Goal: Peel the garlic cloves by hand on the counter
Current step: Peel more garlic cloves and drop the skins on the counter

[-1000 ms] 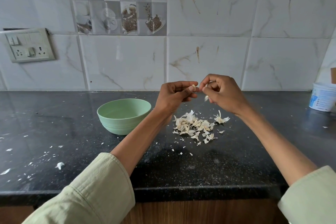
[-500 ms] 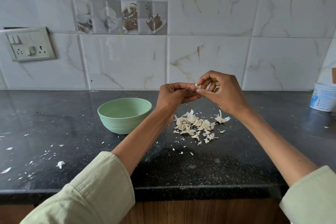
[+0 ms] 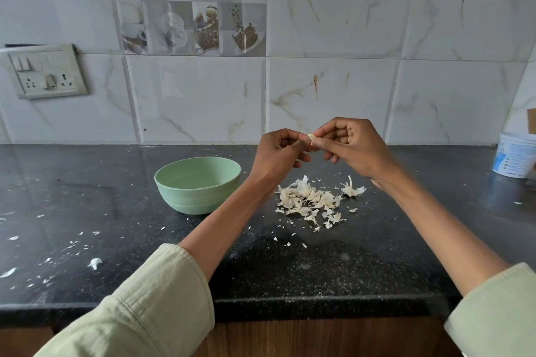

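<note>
Currently both hands meet in the air above the black counter (image 3: 87,188), behind and above the heap of garlic skins (image 3: 311,201). Garlic clove (image 3: 311,136): small, pale, held between the two hands, only its upper end showing. Left hand (image 3: 280,155): fingers curled, thumb and forefinger pinching the clove from the left. Right hand (image 3: 352,148): fingers curled, fingertips pinching the same clove from the right; knuckles face the camera. Neither hand touches the counter.

Heap of garlic skins: loose white papery flakes spread on the counter, directly below the hands. Whether whole cloves lie among them cannot be told. Just right of the heap sits a separate skin tuft (image 3: 352,190), apart from it. Smaller white flecks scatter well left of the heap, toward the counter's front edge.

Green bowl (image 3: 198,184): upright, just left of the heap, behind the left forearm; inside looks bare as far as the rim lets one see. White tub (image 3: 514,153): far right of the heap, by the tiled wall. Switch plate (image 3: 48,71): on the wall, far left and above.
</note>
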A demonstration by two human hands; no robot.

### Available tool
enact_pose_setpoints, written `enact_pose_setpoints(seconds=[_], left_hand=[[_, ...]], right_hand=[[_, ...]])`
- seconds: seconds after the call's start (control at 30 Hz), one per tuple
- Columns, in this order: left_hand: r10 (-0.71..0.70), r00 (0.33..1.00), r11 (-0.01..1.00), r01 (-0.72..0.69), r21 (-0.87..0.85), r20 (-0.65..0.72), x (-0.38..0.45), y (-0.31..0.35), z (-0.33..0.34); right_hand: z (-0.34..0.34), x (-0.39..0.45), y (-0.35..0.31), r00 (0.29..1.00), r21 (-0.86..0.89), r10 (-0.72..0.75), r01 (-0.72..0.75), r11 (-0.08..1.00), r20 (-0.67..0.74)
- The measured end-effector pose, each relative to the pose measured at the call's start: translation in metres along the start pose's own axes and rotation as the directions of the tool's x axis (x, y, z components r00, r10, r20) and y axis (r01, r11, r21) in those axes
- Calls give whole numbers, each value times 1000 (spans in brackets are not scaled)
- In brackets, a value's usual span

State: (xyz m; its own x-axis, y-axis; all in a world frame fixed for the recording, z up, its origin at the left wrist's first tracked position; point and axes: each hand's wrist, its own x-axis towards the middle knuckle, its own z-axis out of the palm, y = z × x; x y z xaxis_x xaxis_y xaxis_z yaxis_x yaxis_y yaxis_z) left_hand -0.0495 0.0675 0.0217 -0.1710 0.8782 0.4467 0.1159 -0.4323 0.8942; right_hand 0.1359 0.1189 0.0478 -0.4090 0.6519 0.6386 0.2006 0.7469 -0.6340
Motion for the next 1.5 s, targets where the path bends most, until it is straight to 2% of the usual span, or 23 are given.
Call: enact_pose_setpoints(seconds=[0.17,0.47,0.67,0.8,0.93,1.0,1.13,1.3,1.4,1.5], left_hand=[[-12,1000,1000,12,-11,4,-2,5,-2],[27,999,998,-25,59,-29,0,1,-4],[60,998,972,-54,227,-22,1,-3,0],[142,988,907,-152,393,54,1,-3,1],[168,979,690,-201,695,116,-4,-3,0],[196,975,630,-209,748,107,-3,-3,-3],[200,966,689,-257,678,164,2,-2,-8],[260,930,693,-368,620,260,1,-3,-11],[232,955,725,-297,621,186,-3,3,-11],[210,972,683,-222,696,104,-6,6,-9]], right_hand=[[0,-1,1,999,-44,-12,10,999,-46],[3,-5,-4,990,-182,-131,119,976,-50],[9,-6,-1,982,-247,-183,167,955,-45],[8,-4,3,997,-155,-79,74,985,-25],[6,0,12,996,-27,83,-81,996,43],[4,1,16,990,19,132,-133,991,40],[0,1,18,983,58,182,-184,981,31],[1,2,18,985,33,169,-171,985,43],[0,1,18,986,39,162,-163,986,41],[1,1,19,987,59,147,-151,987,61]])
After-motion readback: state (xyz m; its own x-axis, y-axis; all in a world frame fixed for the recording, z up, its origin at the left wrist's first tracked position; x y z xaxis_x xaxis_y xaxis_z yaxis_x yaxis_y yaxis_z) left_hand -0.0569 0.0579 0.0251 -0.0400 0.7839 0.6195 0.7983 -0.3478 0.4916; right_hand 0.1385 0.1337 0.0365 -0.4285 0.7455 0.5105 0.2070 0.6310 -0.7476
